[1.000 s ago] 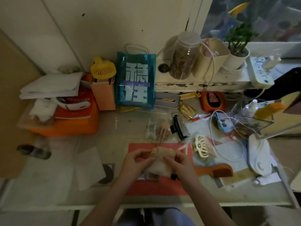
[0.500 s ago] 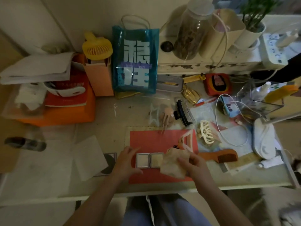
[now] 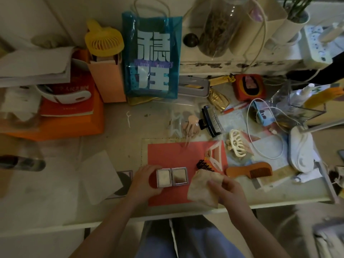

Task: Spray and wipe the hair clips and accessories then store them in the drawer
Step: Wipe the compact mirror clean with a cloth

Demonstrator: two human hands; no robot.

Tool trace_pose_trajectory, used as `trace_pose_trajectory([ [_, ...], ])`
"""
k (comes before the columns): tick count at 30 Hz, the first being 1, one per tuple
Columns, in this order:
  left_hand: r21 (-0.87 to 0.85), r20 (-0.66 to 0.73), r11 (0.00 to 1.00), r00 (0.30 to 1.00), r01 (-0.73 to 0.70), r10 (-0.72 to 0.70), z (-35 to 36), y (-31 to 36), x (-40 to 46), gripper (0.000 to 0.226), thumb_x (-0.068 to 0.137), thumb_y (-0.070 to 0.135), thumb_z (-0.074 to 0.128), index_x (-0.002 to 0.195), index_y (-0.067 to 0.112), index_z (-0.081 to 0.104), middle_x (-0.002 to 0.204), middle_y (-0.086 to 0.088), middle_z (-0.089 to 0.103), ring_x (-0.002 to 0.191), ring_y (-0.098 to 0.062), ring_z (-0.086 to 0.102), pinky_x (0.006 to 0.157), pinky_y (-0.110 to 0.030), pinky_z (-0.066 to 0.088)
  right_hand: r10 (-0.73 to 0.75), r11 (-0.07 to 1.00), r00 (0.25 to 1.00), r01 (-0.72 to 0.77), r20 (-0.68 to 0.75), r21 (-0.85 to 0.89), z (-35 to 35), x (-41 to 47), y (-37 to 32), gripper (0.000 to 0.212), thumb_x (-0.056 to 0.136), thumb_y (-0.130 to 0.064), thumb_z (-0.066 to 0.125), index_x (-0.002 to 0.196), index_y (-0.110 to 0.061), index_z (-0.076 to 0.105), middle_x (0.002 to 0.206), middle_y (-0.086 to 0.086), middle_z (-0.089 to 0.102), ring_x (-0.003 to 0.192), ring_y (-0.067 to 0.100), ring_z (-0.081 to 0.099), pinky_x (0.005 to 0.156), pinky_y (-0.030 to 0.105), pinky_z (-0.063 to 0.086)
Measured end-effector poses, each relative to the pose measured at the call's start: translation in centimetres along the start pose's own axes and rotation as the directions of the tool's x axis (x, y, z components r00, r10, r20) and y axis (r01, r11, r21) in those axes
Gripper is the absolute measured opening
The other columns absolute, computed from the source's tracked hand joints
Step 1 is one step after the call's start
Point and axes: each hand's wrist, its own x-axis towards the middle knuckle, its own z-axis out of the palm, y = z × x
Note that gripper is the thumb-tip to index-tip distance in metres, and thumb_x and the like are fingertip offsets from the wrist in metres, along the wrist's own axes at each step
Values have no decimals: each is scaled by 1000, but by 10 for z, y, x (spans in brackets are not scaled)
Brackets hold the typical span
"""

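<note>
Centrally, left hand [image 3: 144,181] cups opened two-panel compact mirror [image 3: 171,177] from its left edge, fingers curled round it, steadying it flat on red mat [image 3: 173,157]. Right hand [image 3: 226,189] pinches crumpled beige wipe cloth [image 3: 202,189] just beside mirror, likely poised for wiping. Claw clips [image 3: 236,145] and wooden comb [image 3: 250,170] lie nearby, awaiting cleaning; drawer not visible.

Open compact mirror [image 3: 171,177] laid on the mat [image 3: 173,155], cloth [image 3: 202,187] just right of it, comb [image 3: 250,170] further right, claw clips [image 3: 235,145] set behind-right, bag [image 3: 151,58] stood well behind.
</note>
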Motion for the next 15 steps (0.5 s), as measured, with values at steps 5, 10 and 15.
trace_pose_trajectory([
  [5,-266,1,963,999,36,-37,-15,24,-8,61,64,17,80,112,41,50,116,21,54,105,5,52,79,-13,46,-14,1000,1000,14,-8,24,2,-6,-9,9,83,-7,65,92,-6,68,89,15,72,85,31,69,75,47,57],
  [10,-439,-53,897,998,-50,29,-39,53,-18,56,61,10,81,108,33,60,111,11,65,107,-5,60,93,-25,49,-56,997,998,54,29,62,3,-15,-30,10,85,-4,62,92,-7,69,87,13,73,81,27,69,69,39,57],
  [15,-699,-120,696,986,-165,113,-65,79,-24,74,43,33,90,109,13,64,109,-5,70,101,-20,66,82,-29,55,-111,983,989,96,92,155,5,-26,-61,12,85,-1,60,93,-7,68,84,11,73,74,21,70,60,30,57],
])
